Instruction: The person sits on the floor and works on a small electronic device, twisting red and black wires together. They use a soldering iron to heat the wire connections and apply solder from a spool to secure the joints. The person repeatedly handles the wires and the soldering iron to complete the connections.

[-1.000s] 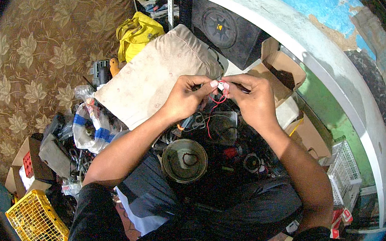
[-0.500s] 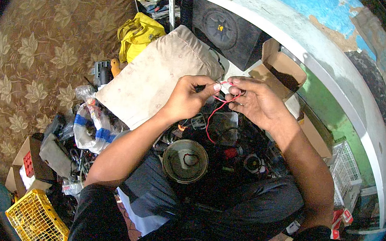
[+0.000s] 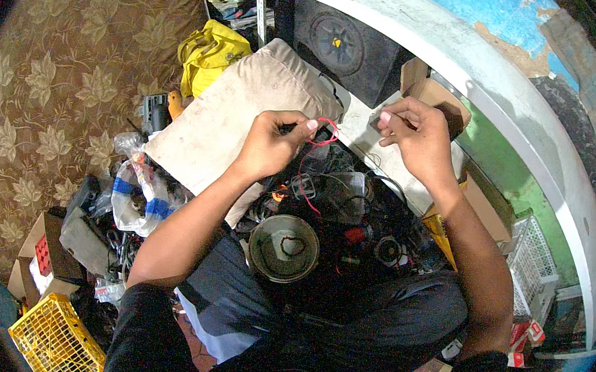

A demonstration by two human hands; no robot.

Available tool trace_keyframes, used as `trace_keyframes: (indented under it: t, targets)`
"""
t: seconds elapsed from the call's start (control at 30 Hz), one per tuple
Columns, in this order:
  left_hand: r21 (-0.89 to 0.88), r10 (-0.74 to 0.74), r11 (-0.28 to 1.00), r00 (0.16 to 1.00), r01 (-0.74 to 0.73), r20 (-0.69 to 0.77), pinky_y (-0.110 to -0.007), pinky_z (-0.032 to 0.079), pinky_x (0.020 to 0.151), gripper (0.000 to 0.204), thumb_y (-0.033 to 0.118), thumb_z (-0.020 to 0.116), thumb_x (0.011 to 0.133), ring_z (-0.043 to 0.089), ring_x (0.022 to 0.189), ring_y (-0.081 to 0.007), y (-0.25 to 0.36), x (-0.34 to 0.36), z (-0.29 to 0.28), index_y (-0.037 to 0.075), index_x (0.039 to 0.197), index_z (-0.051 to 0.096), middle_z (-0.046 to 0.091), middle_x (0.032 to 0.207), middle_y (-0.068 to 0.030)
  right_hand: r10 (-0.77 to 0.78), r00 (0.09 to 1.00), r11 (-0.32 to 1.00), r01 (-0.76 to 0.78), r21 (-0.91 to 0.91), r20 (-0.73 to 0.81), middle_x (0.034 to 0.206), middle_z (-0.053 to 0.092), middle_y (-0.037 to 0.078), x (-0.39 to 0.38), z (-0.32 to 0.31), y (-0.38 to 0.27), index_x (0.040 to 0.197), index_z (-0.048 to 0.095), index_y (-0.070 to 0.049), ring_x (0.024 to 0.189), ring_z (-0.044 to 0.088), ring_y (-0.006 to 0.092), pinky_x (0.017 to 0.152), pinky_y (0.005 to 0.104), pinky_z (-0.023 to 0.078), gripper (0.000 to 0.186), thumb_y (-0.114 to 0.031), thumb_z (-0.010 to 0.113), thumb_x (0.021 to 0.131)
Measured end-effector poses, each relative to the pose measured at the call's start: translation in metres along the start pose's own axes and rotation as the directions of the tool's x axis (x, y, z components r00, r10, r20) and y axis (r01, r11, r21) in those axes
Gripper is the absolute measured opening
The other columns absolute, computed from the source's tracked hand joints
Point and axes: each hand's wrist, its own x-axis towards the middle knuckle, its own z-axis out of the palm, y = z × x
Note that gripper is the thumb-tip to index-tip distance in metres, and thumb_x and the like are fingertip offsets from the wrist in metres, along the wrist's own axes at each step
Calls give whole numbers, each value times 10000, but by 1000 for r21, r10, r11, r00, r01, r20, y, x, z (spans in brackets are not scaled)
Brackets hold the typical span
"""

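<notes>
A thin red wire (image 3: pixel 326 143) is pinched between thumb and forefinger of my left hand (image 3: pixel 271 143). It makes a small loop beside the fingertips, and its tail hangs toward the dark clutter below. My right hand (image 3: pixel 421 137) is raised apart from it to the right, thumb against bent fingers; whatever it may hold is too small to make out. Below the hands, by my lap, stands a round metal can (image 3: pixel 254 245) with a dark curved piece inside.
A beige cushion (image 3: pixel 225 120) lies beyond my left arm, near a yellow cloth (image 3: pixel 214 50). A black speaker box (image 3: pixel 334 44) and an open cardboard box (image 3: pixel 435 91) stand at the back. Tangled cables and parts surround the can. A yellow crate (image 3: pixel 57 338) is at lower left.
My right hand has moved right and up, away from the wire and my left hand. The left hand has shifted slightly left, still pinching the red wire.
</notes>
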Motion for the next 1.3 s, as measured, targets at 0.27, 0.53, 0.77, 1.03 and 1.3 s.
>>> trace_keyframes:
  t: [0.27, 0.53, 0.77, 1.03, 1.3]
  targets:
    - [-130, -9, 992, 1000, 8, -11, -264, 371, 525, 277, 212, 641, 968, 453, 569, -54, 7, -1, 9, -6, 805, 688, 566, 623, 17, -130, 984, 987, 140, -82, 119, 803, 712, 152, -16, 36, 4, 872, 689, 13, 721, 694, 215, 677, 346, 530, 227, -203, 753, 848]
    - [-48, 119, 992, 992, -118, 27, -263, 369, 524, 269, 198, 642, 965, 460, 577, -51, -3, 1, 13, -10, 803, 695, 557, 605, 20, 74, 987, 994, -62, -87, 141, 815, 684, 118, -15, 32, -10, 859, 655, 8, 704, 665, 210, 652, 389, 524, 184, -167, 682, 906]
    - [-35, -15, 999, 997, 18, 79, -267, 399, 537, 286, 229, 618, 978, 496, 574, -70, 8, 3, 0, 1, 821, 689, 571, 616, 3, 328, 767, 530, -633, 564, 552, 909, 622, 30, -9, 14, -4, 991, 596, -97, 961, 625, 187, 861, 416, 490, 204, -300, 599, 968]
    - [-73, -97, 993, 992, 92, -75, -265, 392, 482, 310, 276, 620, 979, 488, 506, -83, -11, 16, -38, 10, 830, 675, 550, 590, -5, 211, 889, 416, -458, 786, 406, 704, 488, 24, 3, 3, -4, 758, 466, -119, 656, 568, 182, 616, 279, 465, 305, -309, 577, 970]
    - [-132, -228, 972, 908, 193, -351, -261, 365, 439, 286, 234, 636, 965, 460, 452, -84, -44, 18, -92, 14, 788, 686, 529, 553, 1, 303, 899, 539, -435, 722, 316, 547, 368, -47, 7, -42, 18, 1118, 604, 54, 427, 303, 64, 435, 235, 293, 491, -407, 502, 985]
